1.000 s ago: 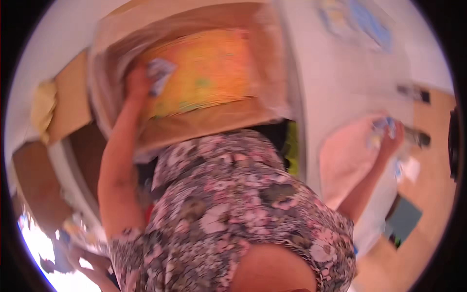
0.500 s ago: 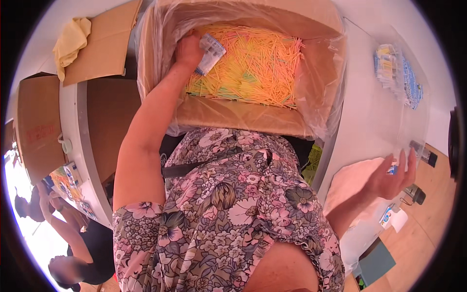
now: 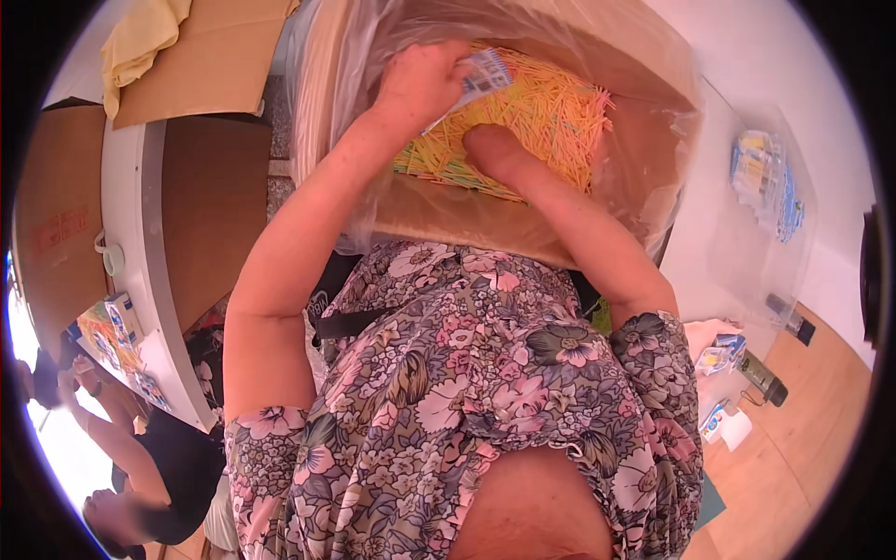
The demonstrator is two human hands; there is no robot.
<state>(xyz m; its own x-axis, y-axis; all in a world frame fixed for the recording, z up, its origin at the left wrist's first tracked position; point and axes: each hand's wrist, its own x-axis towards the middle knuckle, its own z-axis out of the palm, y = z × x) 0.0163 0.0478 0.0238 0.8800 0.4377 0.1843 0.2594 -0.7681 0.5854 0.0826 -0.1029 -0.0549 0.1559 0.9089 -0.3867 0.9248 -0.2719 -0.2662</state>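
Note:
A large cardboard box (image 3: 658, 154) lined with clear plastic film stands in front of me, holding a heap of thin yellow, orange and green sticks (image 3: 560, 98). Over the box's left part, my left hand (image 3: 425, 82) is closed on a small clear plastic bag (image 3: 485, 75) with blue print. My right hand (image 3: 495, 149) reaches down into the sticks, just below and right of the bag. Its fingers are turned under and hidden, so what they hold cannot be seen.
At the right, a clear plastic tray (image 3: 737, 224) holds several blue-printed bags (image 3: 761, 173). A flattened cardboard piece (image 3: 201, 65) and a yellow cloth (image 3: 140, 42) lie at the far left. A person (image 3: 163, 476) in black works at the lower left, beside a white table (image 3: 159, 308).
My right hand has come from above the right-hand table into the box, down among the sticks. The left hand has moved right with the bag. The whole view has shifted slightly.

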